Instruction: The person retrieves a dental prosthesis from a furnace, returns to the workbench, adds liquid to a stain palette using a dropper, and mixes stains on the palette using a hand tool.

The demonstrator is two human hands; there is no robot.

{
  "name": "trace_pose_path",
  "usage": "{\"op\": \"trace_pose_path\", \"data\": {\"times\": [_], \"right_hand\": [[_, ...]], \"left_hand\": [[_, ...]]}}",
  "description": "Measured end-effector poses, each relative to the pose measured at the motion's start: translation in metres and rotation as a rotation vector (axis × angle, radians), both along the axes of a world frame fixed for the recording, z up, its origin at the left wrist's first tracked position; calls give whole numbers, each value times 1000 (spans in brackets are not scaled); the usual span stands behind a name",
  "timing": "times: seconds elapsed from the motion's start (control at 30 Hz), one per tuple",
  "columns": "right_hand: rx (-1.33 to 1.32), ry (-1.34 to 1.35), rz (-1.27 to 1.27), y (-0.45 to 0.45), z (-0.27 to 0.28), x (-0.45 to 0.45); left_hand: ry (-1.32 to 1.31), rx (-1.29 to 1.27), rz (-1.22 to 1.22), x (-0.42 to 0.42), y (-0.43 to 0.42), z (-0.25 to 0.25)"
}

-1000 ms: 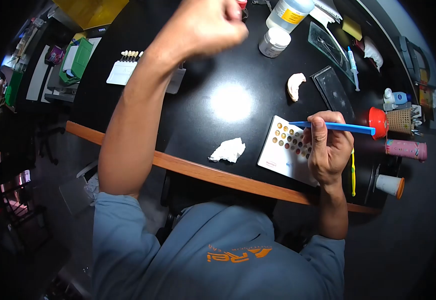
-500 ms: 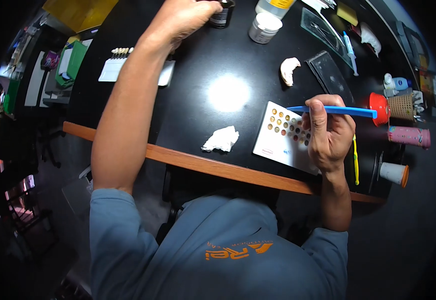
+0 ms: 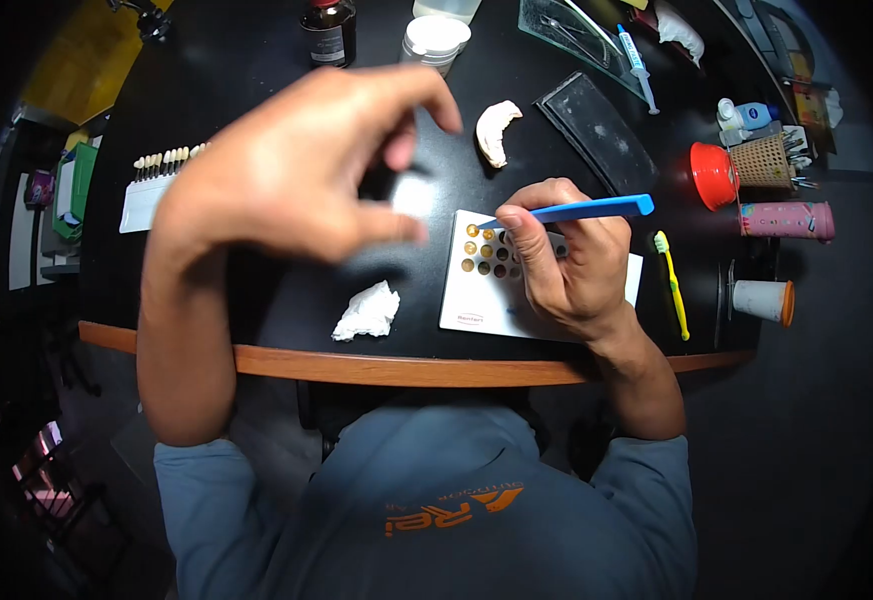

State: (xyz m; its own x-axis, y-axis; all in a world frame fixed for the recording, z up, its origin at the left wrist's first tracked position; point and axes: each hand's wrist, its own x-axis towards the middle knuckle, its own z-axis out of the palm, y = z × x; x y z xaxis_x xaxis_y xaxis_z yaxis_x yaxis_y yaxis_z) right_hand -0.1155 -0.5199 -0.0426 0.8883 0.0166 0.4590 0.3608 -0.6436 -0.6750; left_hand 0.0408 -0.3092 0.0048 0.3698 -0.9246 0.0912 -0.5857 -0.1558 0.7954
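My left hand (image 3: pixel 302 165) is raised over the black table, its thumb and fingers spread with nothing between them. In my right hand (image 3: pixel 572 255) is a blue stick-like tool (image 3: pixel 597 208), its thin tip close to the top left well of a white palette (image 3: pixel 474 300). Coloured round wells fill the palette's upper part, some hidden under my right hand. A crumpled white tissue (image 3: pixel 368 311) lies left of the palette. The dark bottle with a red cap (image 3: pixel 328 38) stands upright beyond my left hand, apart from it.
A white jar (image 3: pixel 437 42), a curved pale piece (image 3: pixel 498 134), a black slab (image 3: pixel 597 133) and a syringe (image 3: pixel 639 70) are at the back. A red bowl (image 3: pixel 712 176), a pink cup (image 3: pixel 785 221) and a yellow toothbrush (image 3: pixel 673 287) are on the right. Tooth-shaped samples (image 3: pixel 167 162) lie left.
My left hand has let go of the dark bottle and come back toward me, opening. The view has shifted, so the table items appear farther left. My right hand still holds the blue tool over the palette.
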Motion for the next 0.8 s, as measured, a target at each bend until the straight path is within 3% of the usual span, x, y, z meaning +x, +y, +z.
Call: {"op": "trace_pose_path", "data": {"times": [0.1, 0.17, 0.37, 0.57, 0.8], "right_hand": [[-70, -61, 32, 0, 0, 4], [-84, -68, 46, 1, -1, 5], [-135, -26, 0, 6, 4, 4], [-15, 39, -13, 6, 1, 3], [-6, 27, 86, 2, 4, 5]], "left_hand": [[-166, -85, -112, -20, -9, -23], [-235, 126, -123, -30, -14, -22], [-259, 135, -68, -43, -23, -39], [-260, 134, -78, -43, -24, -41], [-268, 132, -96, -41, -24, -39]]}}
